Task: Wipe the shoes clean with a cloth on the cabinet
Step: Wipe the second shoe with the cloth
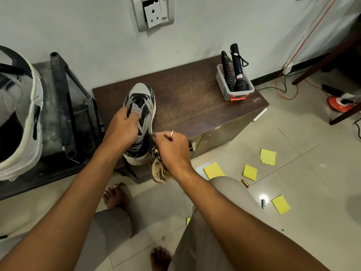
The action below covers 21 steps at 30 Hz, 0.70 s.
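Head camera is showing the left hand (123, 125) gripping the shoe (139, 90) at its tongue, likely steadying it on the cabinet (195, 94) near its front edge, while the right hand (173, 148) is clutching the cloth (158, 171) against its heel side.

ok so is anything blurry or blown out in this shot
Head view: the right hand and the patterned brown-and-cream cloth it grips are motion-smeared; the grey-and-black sneaker the left hand holds looks sharp; a bright glare spot sits on the glossy pale floor tile; the wide lens bows the frame edges.
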Tool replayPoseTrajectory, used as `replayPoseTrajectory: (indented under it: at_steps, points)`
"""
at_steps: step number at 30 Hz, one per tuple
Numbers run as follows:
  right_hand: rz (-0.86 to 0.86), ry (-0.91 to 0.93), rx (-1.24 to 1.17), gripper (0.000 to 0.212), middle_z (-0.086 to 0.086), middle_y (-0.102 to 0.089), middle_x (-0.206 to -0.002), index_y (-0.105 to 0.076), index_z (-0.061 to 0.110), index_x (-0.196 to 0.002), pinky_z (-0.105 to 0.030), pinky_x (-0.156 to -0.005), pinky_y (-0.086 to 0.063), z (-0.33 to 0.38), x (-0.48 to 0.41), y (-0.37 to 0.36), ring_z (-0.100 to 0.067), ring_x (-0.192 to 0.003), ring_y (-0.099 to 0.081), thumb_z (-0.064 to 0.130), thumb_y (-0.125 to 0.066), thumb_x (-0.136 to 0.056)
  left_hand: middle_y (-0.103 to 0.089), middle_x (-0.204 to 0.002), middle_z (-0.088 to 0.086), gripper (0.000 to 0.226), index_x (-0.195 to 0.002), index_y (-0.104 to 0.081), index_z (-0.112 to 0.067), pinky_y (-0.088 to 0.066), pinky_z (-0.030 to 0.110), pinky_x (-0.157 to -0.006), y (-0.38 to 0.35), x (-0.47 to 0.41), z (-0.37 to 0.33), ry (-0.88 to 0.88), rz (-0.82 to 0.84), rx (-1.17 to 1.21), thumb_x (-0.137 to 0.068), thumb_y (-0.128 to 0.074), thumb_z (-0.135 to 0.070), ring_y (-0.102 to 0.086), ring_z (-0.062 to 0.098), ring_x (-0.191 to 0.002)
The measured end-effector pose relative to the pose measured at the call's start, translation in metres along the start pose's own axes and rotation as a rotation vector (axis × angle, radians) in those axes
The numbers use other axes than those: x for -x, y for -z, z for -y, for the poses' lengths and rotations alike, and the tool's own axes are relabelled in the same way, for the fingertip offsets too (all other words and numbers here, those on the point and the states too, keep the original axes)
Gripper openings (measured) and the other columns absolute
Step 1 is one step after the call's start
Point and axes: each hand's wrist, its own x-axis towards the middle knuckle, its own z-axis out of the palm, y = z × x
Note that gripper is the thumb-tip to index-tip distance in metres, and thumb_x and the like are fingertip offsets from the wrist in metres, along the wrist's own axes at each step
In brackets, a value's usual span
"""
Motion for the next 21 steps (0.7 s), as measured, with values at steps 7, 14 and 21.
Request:
replayPoseTrajectory:
  at_steps: [7, 14, 21]
  points:
    - [0.033, 0.082, -0.007, 0.039, 0.006, -0.073, -0.115, -0.070, 0.017, -0.130, -0.018, -0.088, -0.054, -0.011, 0.019, -0.021, 0.001, -0.097, -0.067, 0.013, -0.062, -0.092, -0.070, -0.103, 0.000, 0.032, -0.115, -0.063, -0.025, -0.053, 0.040, -0.081, -0.001, 0.000, 0.001, 0.001, -0.022, 0.010, -0.098, -0.041, -0.042, -0.066, 0.020, -0.093]
    - [0.114, -0.258, -0.348, 0.019, -0.008, -0.079, -0.095, -0.080, 0.012, -0.100, -0.047, -0.096, -0.059, -0.010, 0.015, -0.012, -0.024, -0.099, -0.075, 0.023, -0.068, -0.090, -0.069, -0.102, 0.000, 0.031, -0.113, -0.062, -0.025, -0.051, 0.040, -0.079, -0.001, 0.000, 0.001, 0.001, -0.024, -0.001, -0.098, -0.040, -0.043, -0.065, 0.020, -0.094]
    - [0.193, -0.231, -0.441, 0.019, -0.007, -0.073, -0.074, -0.077, 0.015, -0.073, -0.040, -0.079, -0.060, 0.001, 0.016, 0.000, -0.024, -0.077, -0.069, 0.015, -0.067, -0.090, -0.068, -0.107, 0.001, 0.036, -0.119, -0.062, -0.024, -0.051, 0.043, -0.086, 0.000, 0.000, 0.002, -0.006, -0.016, -0.002, -0.098, -0.040, -0.044, -0.064, 0.022, -0.098]
